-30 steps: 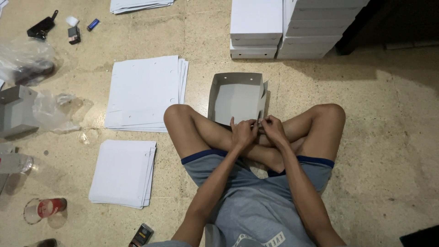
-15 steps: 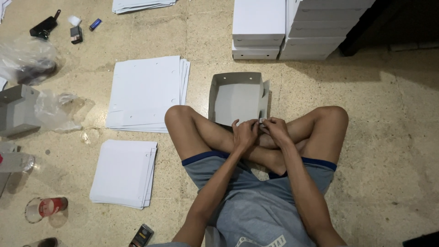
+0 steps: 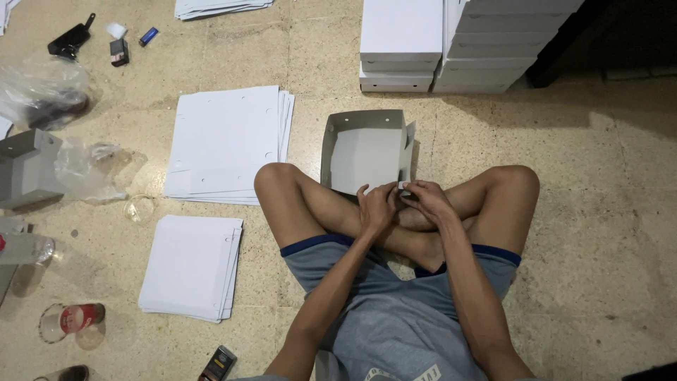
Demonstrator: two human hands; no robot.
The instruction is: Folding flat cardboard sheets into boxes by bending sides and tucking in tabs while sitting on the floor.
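I sit cross-legged on the floor with a half-folded grey cardboard box [image 3: 363, 144] resting open against my shins. My left hand [image 3: 376, 209] and my right hand [image 3: 428, 202] meet at the box's near edge, both pinching its near flap, where a small white corner shows between the fingers. The box's far wall and side walls stand up. Its near side is hidden behind my hands and legs.
A stack of flat white card blanks [image 3: 227, 143] lies to the left, a smaller stack [image 3: 190, 265] nearer me. Finished white boxes [image 3: 400, 44] are piled at the back, more [image 3: 504, 42] beside them. Plastic bag [image 3: 42, 92], grey box [image 3: 25, 168], phone [image 3: 217, 363], cup [image 3: 67, 321] lie at left.
My hands have shifted only slightly along the box's near edge, and the view has drifted a little. The box stays in place.
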